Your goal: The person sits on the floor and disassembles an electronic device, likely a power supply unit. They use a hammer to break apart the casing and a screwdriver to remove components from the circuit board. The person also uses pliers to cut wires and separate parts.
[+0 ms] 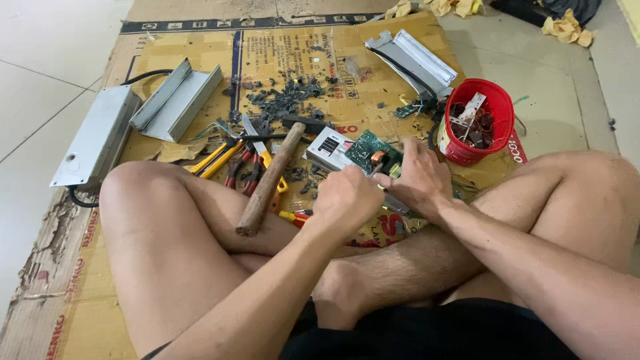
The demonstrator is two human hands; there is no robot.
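Note:
A silver metal power supply unit [331, 148] lies open on the cardboard in front of my crossed legs, with a green circuit board [369, 151] showing inside it. My right hand [419, 181] rests on the board's near right end, fingers spread and gripping the unit. My left hand [347, 197] is clenched into a fist at the unit's near edge, touching the right hand. A sliver of yellow shows between the two hands, as of a small tool in the fist; the rest of it is hidden.
A wooden-handled hammer [270, 180] leans over my left knee, beside pliers [245, 167] and yellow-handled tools [215, 158]. A red bucket [497, 100] of parts stands right. Grey metal housings [175, 100] [93, 137] [417, 61] lie around. Dark debris [287, 97] is scattered on the cardboard.

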